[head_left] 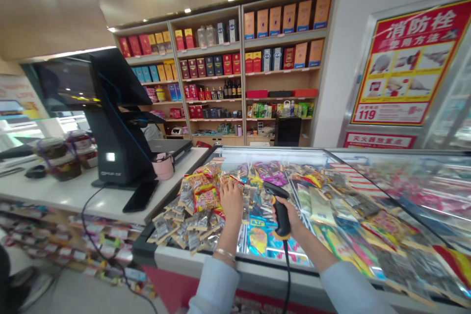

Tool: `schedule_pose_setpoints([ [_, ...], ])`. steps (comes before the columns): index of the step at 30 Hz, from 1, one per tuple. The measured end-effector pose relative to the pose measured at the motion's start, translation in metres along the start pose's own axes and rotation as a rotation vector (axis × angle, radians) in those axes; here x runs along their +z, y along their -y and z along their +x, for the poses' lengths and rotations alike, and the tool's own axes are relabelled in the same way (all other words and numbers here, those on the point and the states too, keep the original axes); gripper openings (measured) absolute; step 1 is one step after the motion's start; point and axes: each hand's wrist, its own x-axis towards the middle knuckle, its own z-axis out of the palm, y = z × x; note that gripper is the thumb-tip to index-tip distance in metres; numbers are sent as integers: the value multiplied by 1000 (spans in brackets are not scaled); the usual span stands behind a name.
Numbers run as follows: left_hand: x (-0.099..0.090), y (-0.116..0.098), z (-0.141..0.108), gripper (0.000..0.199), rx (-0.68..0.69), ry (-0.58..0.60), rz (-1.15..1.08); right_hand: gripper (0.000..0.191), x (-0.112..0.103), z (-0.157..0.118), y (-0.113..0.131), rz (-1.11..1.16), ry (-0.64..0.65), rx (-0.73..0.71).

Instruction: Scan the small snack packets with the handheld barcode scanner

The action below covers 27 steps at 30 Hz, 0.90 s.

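Observation:
My right hand (290,216) is wrapped round the grip of a black and yellow barcode scanner (282,217), its head tilted up and to the left. A cable hangs from the scanner's base. My left hand (231,198), with a bracelet at the wrist, has its fingers bent over a snack packet (236,180) with a red edge, partly hidden under them. Beside that hand lie yellow and red snack packets (206,199), on a heap of small dark clear-wrapped packets (184,223). The heap rests on the glass top of a chest freezer (191,261).
Left of the freezer, a counter (176,176) carries a black checkout terminal (117,157), a phone (141,196), a pink cup (163,166) and stacked tubs (64,167). More packets (390,228) cover the freezer's right side. Shelves (215,78) of boxes stand behind.

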Motion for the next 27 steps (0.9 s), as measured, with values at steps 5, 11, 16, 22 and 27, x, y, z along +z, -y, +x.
schedule_pose_setpoints([
  [5, 4, 0, -1, 41, -21, 39, -16, 19, -1, 2, -1, -17, -2, -12],
  [11, 7, 2, -2, 40, -20, 23, 5, 20, 0, 1, 0, -21, -5, -20],
  [16, 10, 2, -3, 41, -40, 19, 40, 22, 1, -1, 0, -34, -4, -25],
  [22, 8, 3, -3, 42, -41, 39, 46, 22, 5, -4, 2, -27, -18, -23],
  [27, 4, 2, -3, 41, -30, 35, 61, 24, 7, -5, 2, -18, -31, -14],
])
